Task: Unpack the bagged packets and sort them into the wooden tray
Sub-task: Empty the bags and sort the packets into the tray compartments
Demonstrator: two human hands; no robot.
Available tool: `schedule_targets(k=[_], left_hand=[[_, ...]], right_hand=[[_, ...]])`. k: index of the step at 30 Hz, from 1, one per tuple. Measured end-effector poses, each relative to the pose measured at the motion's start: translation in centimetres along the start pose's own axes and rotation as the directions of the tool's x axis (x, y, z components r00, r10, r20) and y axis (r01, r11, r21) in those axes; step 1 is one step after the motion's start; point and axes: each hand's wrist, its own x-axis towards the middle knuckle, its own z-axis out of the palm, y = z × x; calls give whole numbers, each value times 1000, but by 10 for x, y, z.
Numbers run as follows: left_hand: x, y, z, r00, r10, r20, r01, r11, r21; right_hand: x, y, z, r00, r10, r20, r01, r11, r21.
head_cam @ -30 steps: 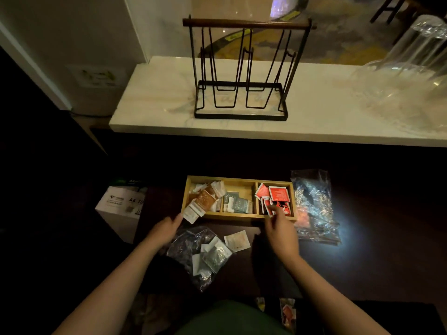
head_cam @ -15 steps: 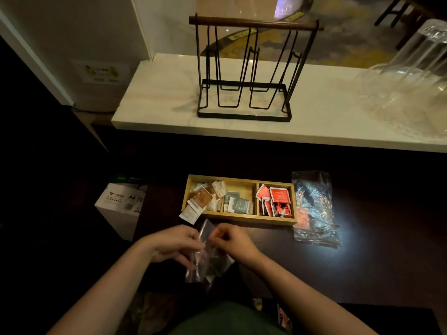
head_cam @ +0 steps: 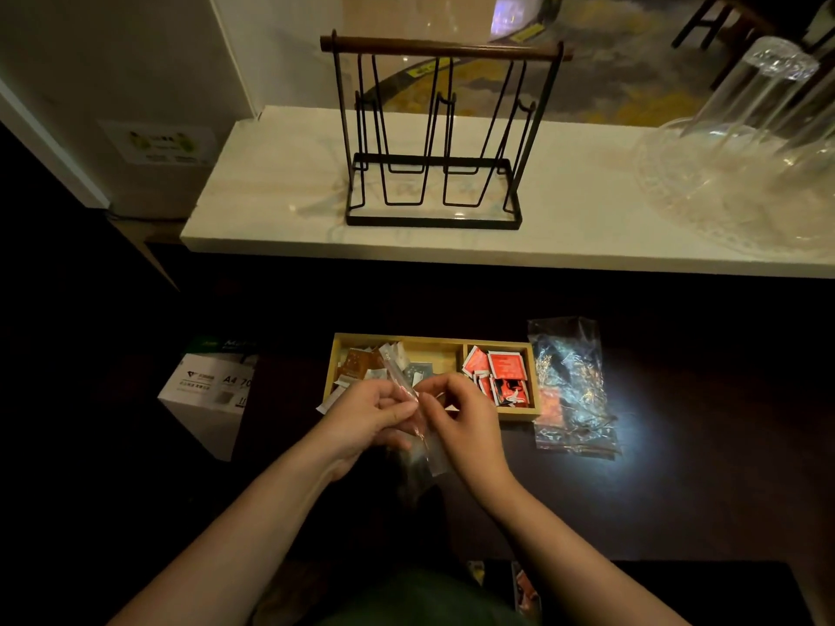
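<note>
Head view: clear bag point(head_cam: 418, 438) pinched between left hand point(head_cam: 368, 417) and right hand point(head_cam: 461, 417) (before tray point(head_cam: 519, 415)).

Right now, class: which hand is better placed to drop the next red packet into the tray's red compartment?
The right hand: it sits beside the red packets; the left hand is further left.

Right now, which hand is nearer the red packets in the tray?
Right. The right hand sits just beside the red packets, at their near-left edge. The left hand is farther left, in front of the tray's other compartment. Both pinch the clear bag.
</note>
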Motion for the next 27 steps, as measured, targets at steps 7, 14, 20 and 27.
schedule_targets(k=[7, 14, 20, 27], left_hand=[[11, -7, 14, 990, 50, -129, -30, 988, 152], [16, -12, 26, 973, 114, -202, -50, 953, 298], [14, -10, 18, 989, 25, -149, -6, 991, 130], [14, -12, 18, 990, -73, -119, 71, 997, -20]], right_hand=[[-2, -4, -6, 985, -81, 154, 124, 948, -295], [2, -9, -12, 984, -57, 171, 125, 899, -419], [13, -9, -32, 941, 204, 271, -199, 979, -47], [14, -13, -30, 952, 122, 280, -50, 967, -249]])
